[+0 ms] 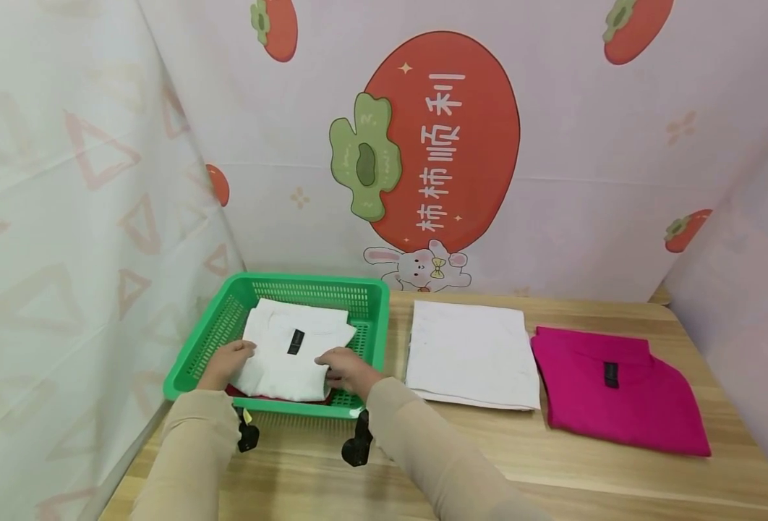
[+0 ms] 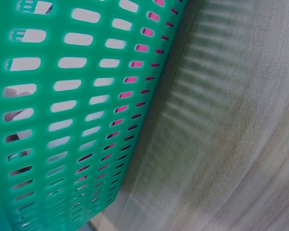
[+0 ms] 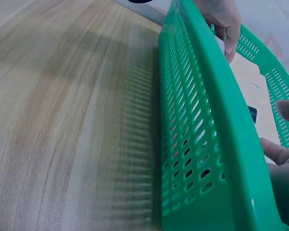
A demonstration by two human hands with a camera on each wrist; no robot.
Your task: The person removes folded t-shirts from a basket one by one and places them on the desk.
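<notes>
Inside one green basket (image 1: 309,290), two hands (image 1: 228,362) (image 1: 351,369) apparently grip one folded white shirt (image 1: 286,365)

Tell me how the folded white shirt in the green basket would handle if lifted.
The white shirt is probably floppy, as its cloth shows soft creases. It might unfold if pulled by one edge, since no fastening shows. It seems unlikely to roll, lying flat in the green basket.

Plain beige long sleeves (image 1: 192,449); small black devices (image 1: 356,445) at both wrists, yellow patch (image 1: 247,416) beside left one.
</notes>
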